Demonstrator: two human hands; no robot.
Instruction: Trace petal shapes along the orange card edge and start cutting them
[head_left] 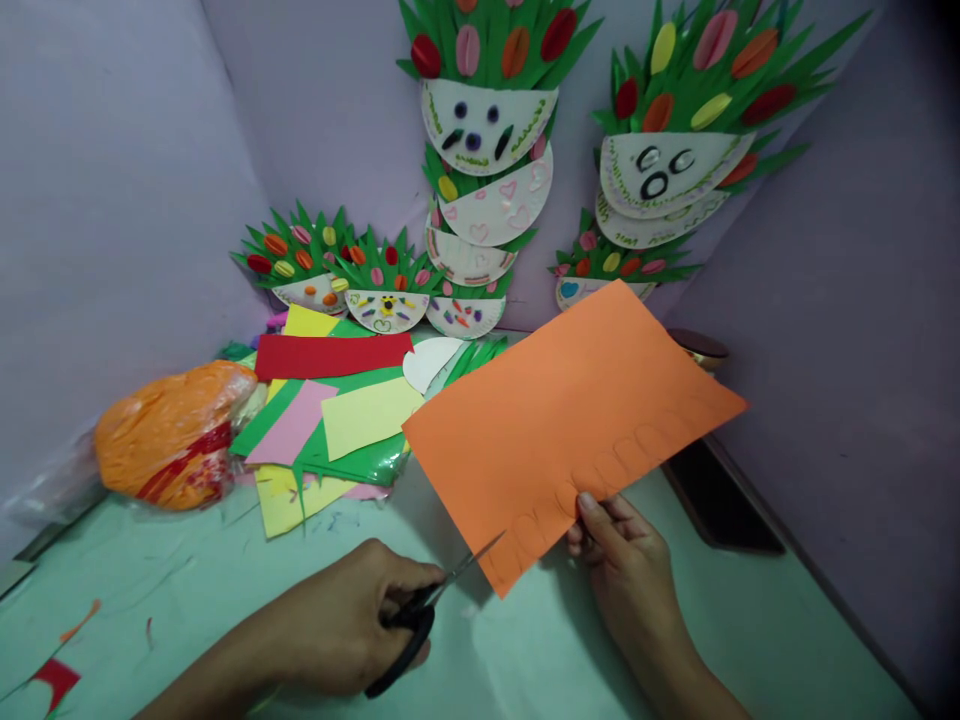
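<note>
My left hand (367,615) is closed round the black handles of a pair of scissors (409,640). Their blades point up and right, at the lower left corner of an orange sheet of paper (577,400). Faint curved outlines run along the sheet's lower edge. My right hand (626,560) pinches that same edge near its middle, thumb on top, holding the sheet above the table. The fingers beneath the paper are partly hidden.
Coloured paper pieces (367,415) lie at the centre left, beside an orange plastic-wrapped bundle (169,435). Paper-plate crafts (491,125) stand or hang by the back wall. A dark phone-like object (724,500) lies right. Scraps (58,682) are front left.
</note>
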